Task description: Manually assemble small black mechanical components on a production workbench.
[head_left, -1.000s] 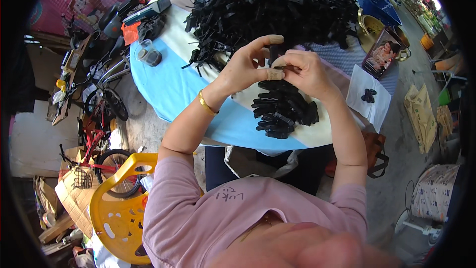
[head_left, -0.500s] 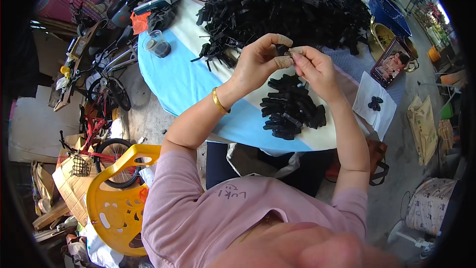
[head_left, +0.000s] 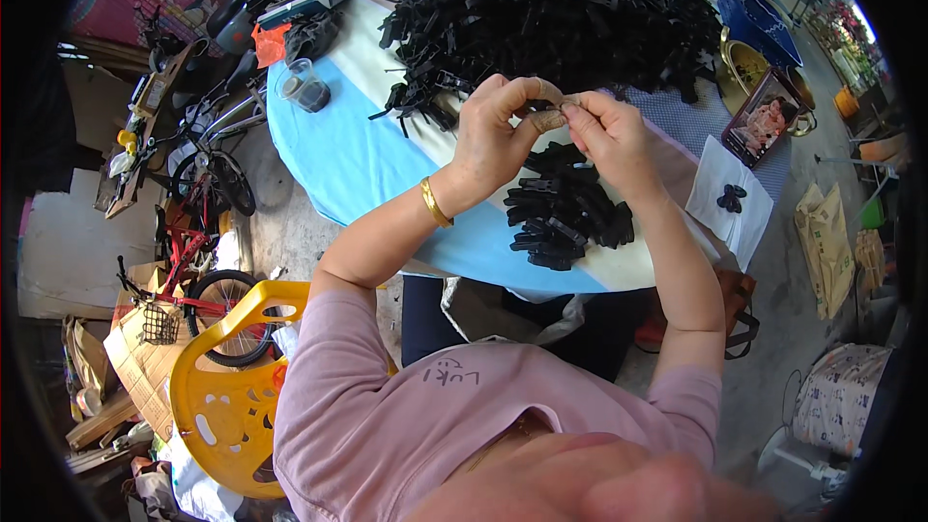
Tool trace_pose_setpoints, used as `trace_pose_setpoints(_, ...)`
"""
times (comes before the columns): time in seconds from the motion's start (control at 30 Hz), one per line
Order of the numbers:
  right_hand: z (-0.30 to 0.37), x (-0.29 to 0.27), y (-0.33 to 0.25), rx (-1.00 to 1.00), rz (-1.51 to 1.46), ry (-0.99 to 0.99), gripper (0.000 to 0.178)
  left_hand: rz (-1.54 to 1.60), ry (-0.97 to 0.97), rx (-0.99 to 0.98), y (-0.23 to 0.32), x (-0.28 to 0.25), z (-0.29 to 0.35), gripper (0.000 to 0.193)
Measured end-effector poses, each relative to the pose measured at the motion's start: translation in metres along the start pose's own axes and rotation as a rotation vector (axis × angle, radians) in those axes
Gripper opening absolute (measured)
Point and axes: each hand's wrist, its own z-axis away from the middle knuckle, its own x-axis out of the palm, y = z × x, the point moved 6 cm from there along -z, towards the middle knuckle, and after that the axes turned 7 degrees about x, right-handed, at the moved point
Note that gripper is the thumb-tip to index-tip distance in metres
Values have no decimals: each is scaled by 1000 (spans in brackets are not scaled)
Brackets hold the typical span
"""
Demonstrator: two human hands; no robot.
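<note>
Pinching closed with left hand [head_left: 507, 130] and right hand [head_left: 611, 138], meeting tip to tip; concealing anything held, leaving that impossible to tell. Probably working best by steadying left, adjusting finely right. Curling both inward, facing each other. Having stacked black pieces [head_left: 563, 219] just bodyward, a black heap [head_left: 565, 29] just beyond.

On the table [head_left: 358, 169], the cup [head_left: 304, 89] stands left of the pile [head_left: 551, 19] (the phone [head_left: 767, 119], right).
</note>
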Motion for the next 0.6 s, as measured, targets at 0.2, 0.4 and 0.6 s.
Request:
trace_pose_setpoints(0.2,-7,-11,10,82,-129,-13,13,-41,-61,-92,-3,8,-4,42)
trace_pose_setpoints(0.4,2,-10,-10,-194,194,50,17,-312,-246,107,15,13,-1,61)
trace_pose_setpoints(0.6,1,-35,-16,-209,-87,-56,16,932,-531,-418,4,12,-4,66)
